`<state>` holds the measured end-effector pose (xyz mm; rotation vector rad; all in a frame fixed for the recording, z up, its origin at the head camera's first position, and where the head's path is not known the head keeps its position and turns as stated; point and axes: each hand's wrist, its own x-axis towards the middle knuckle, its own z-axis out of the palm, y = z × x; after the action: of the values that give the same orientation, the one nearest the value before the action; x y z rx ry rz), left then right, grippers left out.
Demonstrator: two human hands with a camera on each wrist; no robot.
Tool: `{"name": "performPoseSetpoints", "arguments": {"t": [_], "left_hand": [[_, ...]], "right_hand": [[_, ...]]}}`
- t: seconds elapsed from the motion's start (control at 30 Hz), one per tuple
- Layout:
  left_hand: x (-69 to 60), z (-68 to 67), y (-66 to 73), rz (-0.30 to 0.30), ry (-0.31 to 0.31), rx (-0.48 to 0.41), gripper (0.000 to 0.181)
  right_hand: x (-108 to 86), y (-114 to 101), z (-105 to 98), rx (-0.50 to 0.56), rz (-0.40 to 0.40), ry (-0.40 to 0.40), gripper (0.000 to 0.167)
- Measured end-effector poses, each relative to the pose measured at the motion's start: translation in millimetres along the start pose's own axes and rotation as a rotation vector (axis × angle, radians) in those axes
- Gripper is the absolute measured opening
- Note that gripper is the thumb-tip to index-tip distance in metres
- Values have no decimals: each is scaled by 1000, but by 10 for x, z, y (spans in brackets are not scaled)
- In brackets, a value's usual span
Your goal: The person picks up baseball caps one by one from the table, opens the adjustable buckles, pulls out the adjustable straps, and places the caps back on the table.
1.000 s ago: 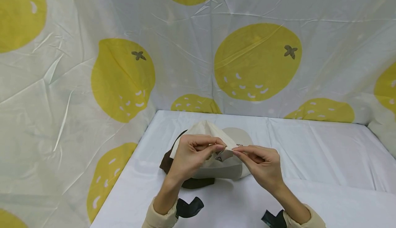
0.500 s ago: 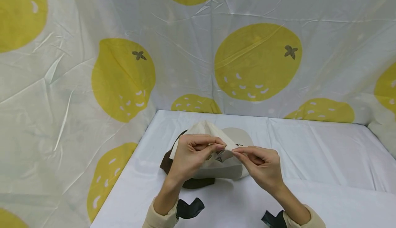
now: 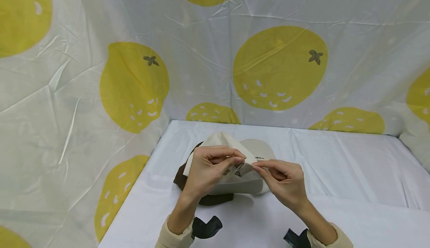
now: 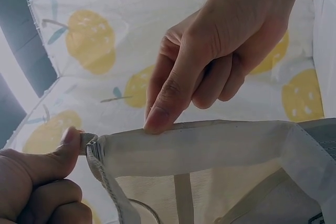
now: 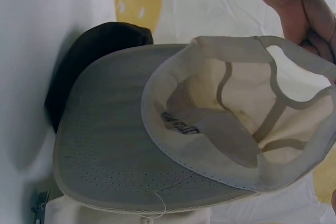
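Both hands hold a light-coloured baseball cap (image 3: pixel 238 187) with its grey brim low and its inside towards me. My left hand (image 3: pixel 206 169) pinches the end of the cap's back strap (image 4: pixel 86 142) between thumb and fingers. To the right, my right hand (image 3: pixel 282 180) pinches the sweatband edge close by, as the left wrist view also shows. Lettering (image 5: pixel 181 124) shows inside the cap, and its grey brim (image 5: pixel 121 129) fills the left of the right wrist view. Fingers hide part of the strap in the head view.
Behind and under the held cap lie a dark brown cap (image 3: pixel 180 175) and a beige brim (image 3: pixel 260 147) with letters. A cream fabric piece (image 5: pixel 121 213) lies below. The white-covered table (image 3: pixel 352 158) meets lemon-print curtains (image 3: pixel 201 72). Black wrist bands (image 3: pixel 208 227) sit at the sleeves.
Almost nothing differs. The hands keep their pinch on the cap, with only a very slight shift of the fabric between them.
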<state>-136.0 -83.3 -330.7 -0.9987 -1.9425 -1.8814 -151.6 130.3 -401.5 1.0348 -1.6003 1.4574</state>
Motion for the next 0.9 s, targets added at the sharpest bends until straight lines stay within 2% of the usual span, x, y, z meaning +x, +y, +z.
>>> {"name": "performPoseSetpoints", "arguments": {"t": [0.9], "left_hand": [[3,23,-15,16,40,17,4]], "right_hand": [[-11,9,7,-37,-32,8,15]]}}
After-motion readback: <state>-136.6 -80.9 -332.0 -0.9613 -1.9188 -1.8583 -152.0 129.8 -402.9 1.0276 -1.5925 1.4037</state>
